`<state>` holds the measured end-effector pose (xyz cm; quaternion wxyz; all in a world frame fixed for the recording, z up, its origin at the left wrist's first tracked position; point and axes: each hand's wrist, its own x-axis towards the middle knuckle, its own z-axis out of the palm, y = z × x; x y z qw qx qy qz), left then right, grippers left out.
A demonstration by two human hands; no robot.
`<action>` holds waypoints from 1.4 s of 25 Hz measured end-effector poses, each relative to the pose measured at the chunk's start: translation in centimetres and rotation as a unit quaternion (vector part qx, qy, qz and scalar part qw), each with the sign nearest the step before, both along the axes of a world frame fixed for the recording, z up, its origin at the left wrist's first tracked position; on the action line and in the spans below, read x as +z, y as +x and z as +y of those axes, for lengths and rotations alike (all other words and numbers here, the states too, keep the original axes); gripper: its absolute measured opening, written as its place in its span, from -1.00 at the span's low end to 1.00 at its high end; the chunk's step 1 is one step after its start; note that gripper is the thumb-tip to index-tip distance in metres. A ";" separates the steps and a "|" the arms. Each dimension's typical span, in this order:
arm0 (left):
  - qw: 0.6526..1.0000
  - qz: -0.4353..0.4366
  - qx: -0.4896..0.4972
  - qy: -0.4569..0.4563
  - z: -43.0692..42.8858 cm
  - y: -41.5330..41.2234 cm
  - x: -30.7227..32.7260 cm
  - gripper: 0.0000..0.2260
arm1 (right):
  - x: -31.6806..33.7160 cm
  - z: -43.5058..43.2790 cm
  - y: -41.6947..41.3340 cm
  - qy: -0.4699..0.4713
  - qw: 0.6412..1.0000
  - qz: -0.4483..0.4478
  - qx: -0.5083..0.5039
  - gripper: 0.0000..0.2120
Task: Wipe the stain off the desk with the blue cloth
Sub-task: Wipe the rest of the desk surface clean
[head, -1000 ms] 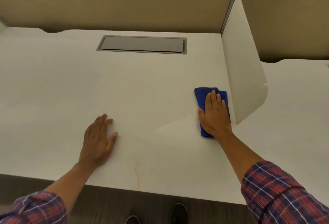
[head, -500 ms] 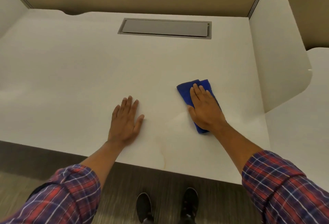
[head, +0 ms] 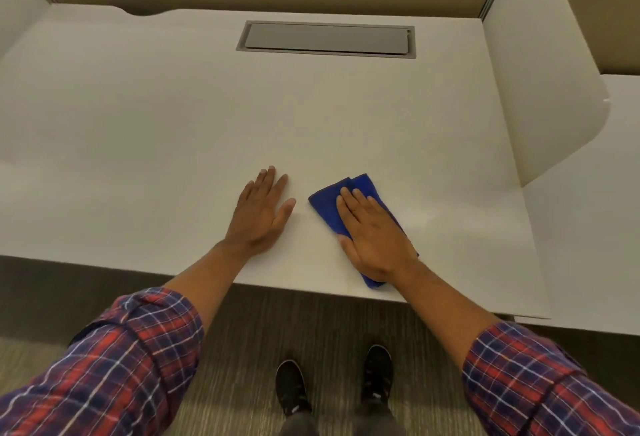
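Note:
The folded blue cloth [head: 327,205] lies flat on the white desk [head: 173,130] close to the front edge. My right hand [head: 372,236] presses down on it with flat, extended fingers, covering its middle; one corner pokes out toward the edge. My left hand [head: 261,214] rests palm down on the bare desk just left of the cloth, holding nothing. A faint yellowish streak [head: 348,285] shows at the front edge below the cloth, and a faint damp sheen [head: 436,221] lies to its right.
A grey recessed cable hatch [head: 325,40] is set into the back of the desk. A white divider panel [head: 540,96] stands along the right side, with another desk [head: 595,245] beyond it. Tan partition walls rise behind. My black shoes [head: 334,383] stand on carpet.
My right hand slid the cloth leftward and toward the front edge, away from the divider. My left hand stayed flat on the desk. The camera tilted down and shifted.

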<state>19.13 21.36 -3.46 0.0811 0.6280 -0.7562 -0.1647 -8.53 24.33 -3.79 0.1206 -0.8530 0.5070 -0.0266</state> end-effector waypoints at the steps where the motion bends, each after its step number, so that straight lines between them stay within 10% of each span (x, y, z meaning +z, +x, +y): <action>1: 0.999 -0.020 -0.027 -0.019 0.4 1.4 0.0 -0.33 | 0.0 1.1 0.5 -0.002 1.000 -0.004 -0.007 -0.33; 19: 0.999 0.021 0.006 -0.039 3.2 11.9 -1.0 -0.38 | -1.7 6.9 16.0 -0.070 0.987 -0.026 -0.139 -0.34; 28: 0.951 0.285 0.112 0.032 2.9 12.3 1.1 -0.45 | -0.8 6.4 20.9 0.013 0.993 -0.097 -0.062 -0.38; 31: 0.897 0.399 0.186 0.034 3.3 12.7 3.2 -0.51 | 1.4 6.2 22.3 0.188 0.919 -0.316 -0.146 -0.40; 35: 0.861 0.466 0.200 -0.024 6.7 13.1 6.1 -0.45 | 4.5 6.8 24.4 0.314 0.699 -0.561 -0.312 -0.73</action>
